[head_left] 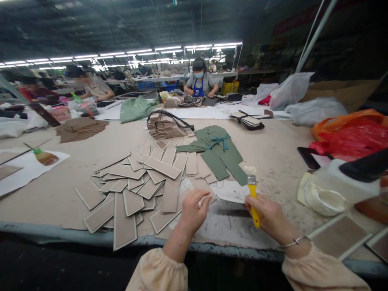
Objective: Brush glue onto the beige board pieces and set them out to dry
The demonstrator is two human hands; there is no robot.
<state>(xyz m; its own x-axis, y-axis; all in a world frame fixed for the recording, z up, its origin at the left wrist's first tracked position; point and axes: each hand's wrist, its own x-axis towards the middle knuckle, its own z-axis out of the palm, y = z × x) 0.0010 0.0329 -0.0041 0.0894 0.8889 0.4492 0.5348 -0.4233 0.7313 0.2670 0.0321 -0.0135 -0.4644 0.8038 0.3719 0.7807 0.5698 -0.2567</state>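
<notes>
My right hand [266,212] grips a paintbrush [254,204] by its yellow handle, bristles up and coated with something whitish. My left hand [194,210] is loosely curled with its fingers apart, just in front of a beige piece [203,186]; whether it touches that piece I cannot tell. Beneath both hands lies a stained white sheet [224,224]. Left of my left hand spreads a loose heap of beige rectangular pieces with pale edges [130,202]. Beyond the hands, dark green strips [218,161] lie fanned out, with a teal tie on them.
To the right stand a white plastic container [348,182] and an orange-red plastic bag [354,133]. A tied bundle of beige pieces [165,125] sits farther back. At left, a small glue bottle [45,157] lies on paper. A co-worker [200,81] works across the table.
</notes>
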